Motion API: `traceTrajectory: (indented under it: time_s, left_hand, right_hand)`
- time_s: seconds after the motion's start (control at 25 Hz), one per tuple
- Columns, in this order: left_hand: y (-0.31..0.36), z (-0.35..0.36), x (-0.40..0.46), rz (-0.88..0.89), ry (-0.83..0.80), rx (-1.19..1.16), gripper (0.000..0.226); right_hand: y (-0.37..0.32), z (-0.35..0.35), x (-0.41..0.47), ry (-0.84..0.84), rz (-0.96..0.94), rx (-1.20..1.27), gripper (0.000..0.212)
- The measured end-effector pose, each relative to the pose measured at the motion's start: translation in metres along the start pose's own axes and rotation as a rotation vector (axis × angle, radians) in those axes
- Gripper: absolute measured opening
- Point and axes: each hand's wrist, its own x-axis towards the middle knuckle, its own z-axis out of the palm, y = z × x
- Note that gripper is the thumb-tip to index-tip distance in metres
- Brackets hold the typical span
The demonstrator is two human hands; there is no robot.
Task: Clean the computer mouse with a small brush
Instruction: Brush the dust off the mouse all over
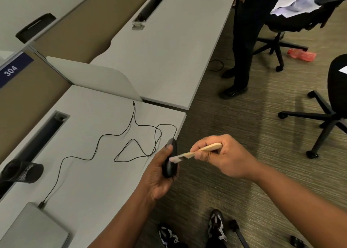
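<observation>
A: Where is the mouse [170,158] right now?

B: Your left hand [159,174] has it, lifted just off the right edge of the desk [97,182]. Your fingers wrap its body from beneath and your thumb presses along its upper side, so it stands on edge with its nose pointing away from you.

A: And the other hand?

B: Your right hand [221,155] comes in from the right, forearm angled across the carpet [234,116], wrist bent inward. Thumb and fingers pinch the pale wooden handle of the brush [199,151]; its white bristles touch the side of the mouse.

A: What about the cable [120,135]?

B: It loops over the desk top from the mouse and runs to the laptop [35,229] at the near left corner
</observation>
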Motion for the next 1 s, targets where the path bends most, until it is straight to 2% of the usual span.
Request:
traceTrajectory:
  time_s: [0.12,0.24,0.4,0.64,0.84,1.0]
  left_hand:
    - [0.001,-0.002,0.000,-0.025,-0.059,-0.055,0.052]
    - [0.001,-0.002,0.000,-0.040,-0.078,-0.048,0.051]
    - [0.003,0.001,-0.002,-0.043,-0.092,-0.024,0.049]
    - [0.005,0.005,-0.001,-0.039,-0.020,-0.064,0.081]
    - [0.005,0.002,0.002,-0.037,0.015,-0.077,0.080]
    - [0.003,-0.002,0.000,-0.029,-0.031,-0.068,0.062]
  right_hand:
    - [-0.002,-0.004,0.012,0.193,-0.037,-0.100,0.014]
    - [-0.003,0.001,0.021,0.235,-0.056,-0.168,0.015]
    - [0.000,0.005,0.016,0.189,-0.082,-0.191,0.016]
    - [0.002,0.014,0.000,0.025,-0.148,-0.249,0.015]
    - [0.003,0.007,-0.004,-0.103,-0.115,-0.225,0.016]
    - [0.003,0.001,0.004,0.148,-0.110,-0.200,0.016]
